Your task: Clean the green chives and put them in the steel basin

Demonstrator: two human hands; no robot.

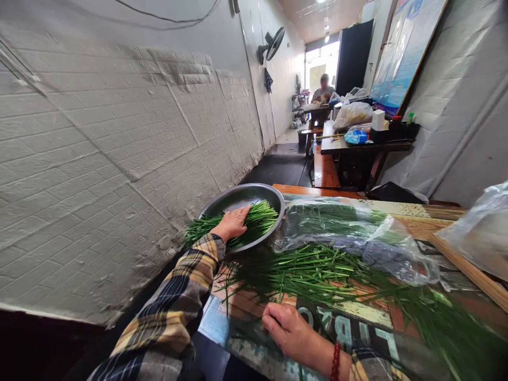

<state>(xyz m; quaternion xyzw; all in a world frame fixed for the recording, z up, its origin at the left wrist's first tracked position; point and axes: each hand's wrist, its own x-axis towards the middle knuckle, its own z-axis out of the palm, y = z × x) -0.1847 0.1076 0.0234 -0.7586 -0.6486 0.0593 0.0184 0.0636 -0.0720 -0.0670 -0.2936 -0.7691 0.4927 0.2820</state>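
My left hand [233, 222] lies on a bunch of green chives [260, 219] inside a wide metal bowl [279, 203], its fingers stretched out over the stems. Leafy ends of that bunch hang over the bowl's left rim. Close to the table's near edge, my right hand [288, 328] is curled closed, with a red bead bracelet on the wrist; whatever its fingers hold is hidden. Beyond it, a loose pile of chives [309, 270] spreads across the patterned table [369, 338]. Behind the pile lies a clear plastic bag [349, 225] with more chives in it.
A white brick-patterned wall [119, 159] runs along the left. At the right edge are a wooden strip [472, 270] and another plastic bag [480, 233]. Farther back stand a bench [325, 166] and a cluttered table [337, 144]. A person [323, 92] sits at the far end.
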